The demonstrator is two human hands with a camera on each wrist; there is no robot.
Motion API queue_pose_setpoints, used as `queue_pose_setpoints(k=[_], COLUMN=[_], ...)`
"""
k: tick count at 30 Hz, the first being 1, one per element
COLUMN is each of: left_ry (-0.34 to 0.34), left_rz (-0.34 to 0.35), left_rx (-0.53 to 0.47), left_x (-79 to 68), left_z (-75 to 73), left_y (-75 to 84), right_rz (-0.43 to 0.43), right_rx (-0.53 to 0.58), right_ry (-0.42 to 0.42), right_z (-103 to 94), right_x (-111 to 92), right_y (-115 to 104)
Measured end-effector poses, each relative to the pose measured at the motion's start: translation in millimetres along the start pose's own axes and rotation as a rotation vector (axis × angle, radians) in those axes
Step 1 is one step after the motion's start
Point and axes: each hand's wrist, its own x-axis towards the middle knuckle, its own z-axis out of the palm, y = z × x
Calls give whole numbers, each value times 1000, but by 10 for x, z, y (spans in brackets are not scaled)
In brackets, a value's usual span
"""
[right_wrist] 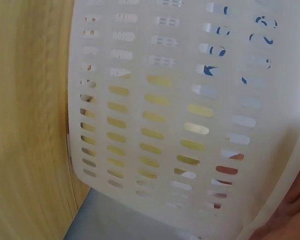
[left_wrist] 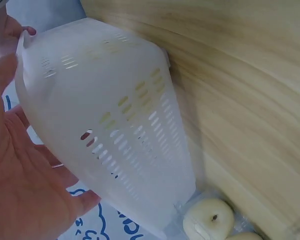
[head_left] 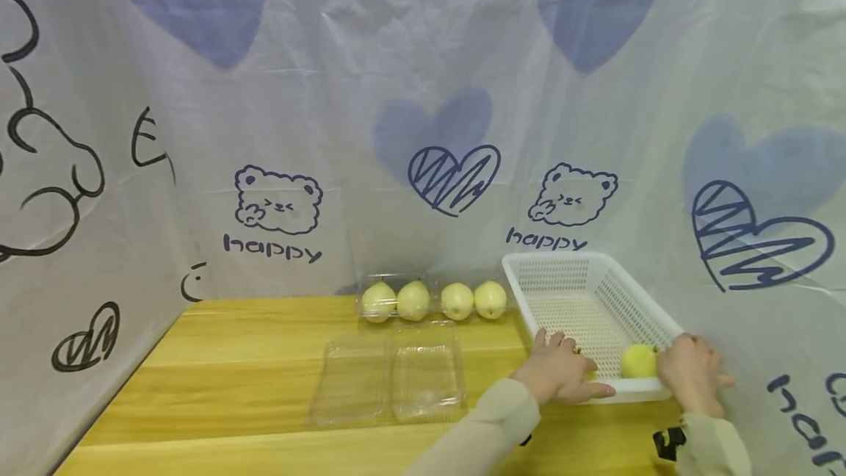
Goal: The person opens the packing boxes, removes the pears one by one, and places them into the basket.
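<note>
A white plastic basket [head_left: 644, 300] with slotted walls stands at the right of the table. My left hand [head_left: 558, 372] holds its near left corner, fingers reaching over the rim and thumb along the near edge. At the near right corner my right hand [head_left: 694, 373] grips the rim. Between the hands, a yellow pear [head_left: 638, 361] lies in the basket. Another yellow fruit is mostly hidden under the left hand. In the left wrist view the basket's wall [left_wrist: 90, 85] is beside the left palm [left_wrist: 25, 175]. The right wrist view shows slots [right_wrist: 152, 132] with yellow behind them.
Clear lidded boxes with pears [head_left: 413, 301] stand along the back, left of the basket. An open clear plastic box [head_left: 428, 380] lies mid-table. A printed cloth [head_left: 344, 131] hangs behind and at both sides of the wooden table [head_left: 198, 388].
</note>
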Motion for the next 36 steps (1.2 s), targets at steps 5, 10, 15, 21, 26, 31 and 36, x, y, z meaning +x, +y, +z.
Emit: queue_pose_setpoints(k=[5, 10, 15, 21, 26, 31, 36], left_ry=[-7, -23, -10, 27, 67, 104, 164], left_rz=[20, 38, 64, 91, 92, 83, 80], left_rx=[20, 34, 47, 57, 59, -10, -108], left_x=[-43, -42, -37, -40, -64, -193, -404], left_z=[10, 18, 27, 49, 73, 5, -31], left_y=[-11, 18, 25, 4, -45, -170, -452], right_rz=[11, 15, 14, 22, -25, -144, -283], right_rx=[-14, 3, 15, -21, -54, -107, -76], right_ry=[-6, 6, 4, -4, 65, 160, 250], right_z=[-34, -46, -61, -68, -45, 19, 140], right_x=[4, 6, -3, -15, -20, -82, -160], right_y=[26, 78, 94, 53, 51, 51, -125])
